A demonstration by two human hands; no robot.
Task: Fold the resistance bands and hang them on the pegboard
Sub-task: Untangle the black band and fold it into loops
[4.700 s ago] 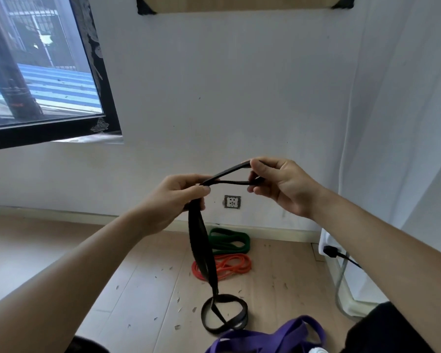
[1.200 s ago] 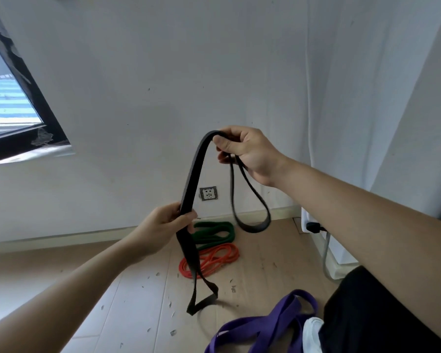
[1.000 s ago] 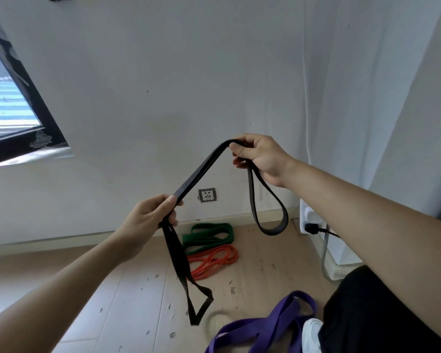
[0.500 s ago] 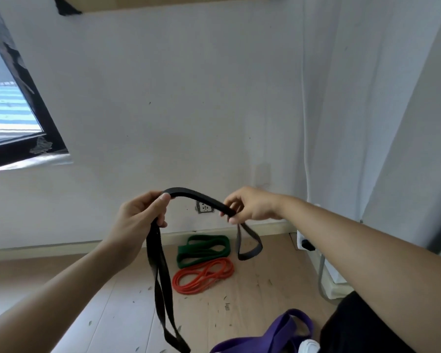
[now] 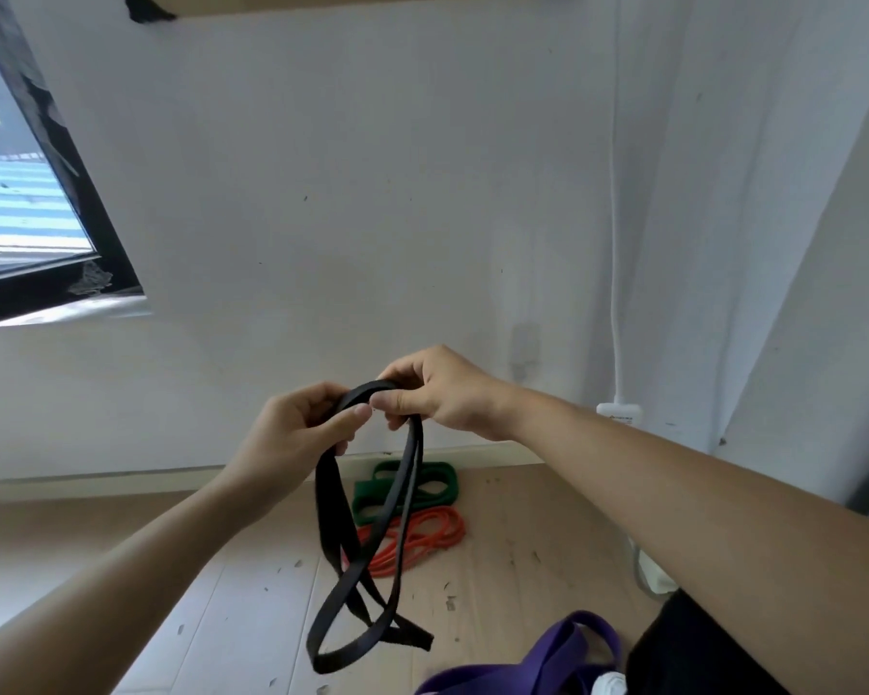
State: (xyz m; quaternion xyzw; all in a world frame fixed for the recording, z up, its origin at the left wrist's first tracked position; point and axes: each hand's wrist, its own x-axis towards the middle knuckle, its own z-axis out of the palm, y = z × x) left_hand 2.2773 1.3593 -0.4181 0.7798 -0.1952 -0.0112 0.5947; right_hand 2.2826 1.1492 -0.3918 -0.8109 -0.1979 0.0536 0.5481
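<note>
Left hand and right hand pinch black band — green band, orange band behind.

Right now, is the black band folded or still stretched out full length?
Folded, loosely: both hands pinch the black band together at the top, and several loops hang down.

We see the left hand and right hand pinching the top of a black band together, its loops dangling (crossed over one another) above green and orange bands on the floor.
</note>
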